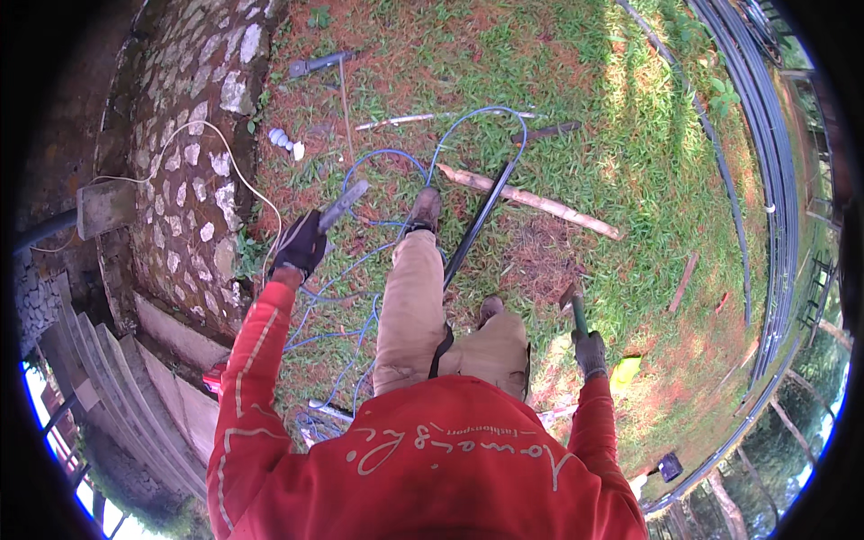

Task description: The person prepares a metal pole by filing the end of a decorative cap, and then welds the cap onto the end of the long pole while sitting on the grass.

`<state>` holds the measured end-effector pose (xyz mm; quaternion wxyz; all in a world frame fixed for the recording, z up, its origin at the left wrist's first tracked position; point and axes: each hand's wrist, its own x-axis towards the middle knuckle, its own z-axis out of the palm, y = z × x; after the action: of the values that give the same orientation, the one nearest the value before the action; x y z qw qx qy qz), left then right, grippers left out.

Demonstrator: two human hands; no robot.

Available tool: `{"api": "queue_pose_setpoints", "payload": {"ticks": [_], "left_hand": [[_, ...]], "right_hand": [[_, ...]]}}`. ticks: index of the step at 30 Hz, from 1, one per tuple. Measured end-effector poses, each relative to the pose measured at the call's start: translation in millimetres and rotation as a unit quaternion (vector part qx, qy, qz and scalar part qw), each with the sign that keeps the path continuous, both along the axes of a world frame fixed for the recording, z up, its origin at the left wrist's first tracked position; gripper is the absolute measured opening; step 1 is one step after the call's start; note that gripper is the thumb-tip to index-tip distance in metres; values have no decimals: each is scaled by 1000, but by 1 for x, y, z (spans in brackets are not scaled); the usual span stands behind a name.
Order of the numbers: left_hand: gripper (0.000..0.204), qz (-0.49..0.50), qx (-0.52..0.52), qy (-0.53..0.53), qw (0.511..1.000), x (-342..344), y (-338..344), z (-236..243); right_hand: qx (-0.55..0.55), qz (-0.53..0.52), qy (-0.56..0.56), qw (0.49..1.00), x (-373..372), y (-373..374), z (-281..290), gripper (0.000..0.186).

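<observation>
My left hand [301, 243], in a dark glove, is closed around one end of a short grey flat bar [345, 205]. The bar points up and to the right, above the grass. My right hand [589, 354], gloved in dark grey, grips the green handle of a hammer [579, 310]; the hammer head is at the upper end, over the ground. The two hands are well apart, one on either side of my legs. Between my feet a black bar or tube [477, 220] slopes upward to the right; its lower end is hidden by my leg.
A blue cable [355, 255] loops over the grass around my left foot. Ahead lie a wooden pole [540, 202], a thin pale rod [396, 121] and a grey tool [317, 65]. A stone wall [189, 171] runs along the left. Long dark pipes [772, 180] curve along the right.
</observation>
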<state>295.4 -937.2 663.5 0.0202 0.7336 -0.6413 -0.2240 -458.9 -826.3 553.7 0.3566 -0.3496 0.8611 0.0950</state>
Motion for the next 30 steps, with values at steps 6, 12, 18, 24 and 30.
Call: {"api": "queue_pose_setpoints", "payload": {"ticks": [6, 12, 18, 24, 30], "left_hand": [[37, -19, 47, 4, 999, 38, -133, -132], [33, 64, 145, 8, 987, 11, -243, -257], [41, 112, 35, 28, 993, -23, -290, -428], [55, 140, -11, 27, 990, -74, -317, -552], [61, 98, -111, 47, 988, -68, -295, -643]], "right_hand": [[72, 150, 42, 985, 100, -138, 25, 51], [34, 210, 78, 974, 117, -256, -87, 42], [-85, 305, 150, 937, 121, -372, -260, 34], [-159, 289, 214, 920, 116, -423, -413, 41], [-149, 302, 179, 925, 84, -393, -523, 67]]}}
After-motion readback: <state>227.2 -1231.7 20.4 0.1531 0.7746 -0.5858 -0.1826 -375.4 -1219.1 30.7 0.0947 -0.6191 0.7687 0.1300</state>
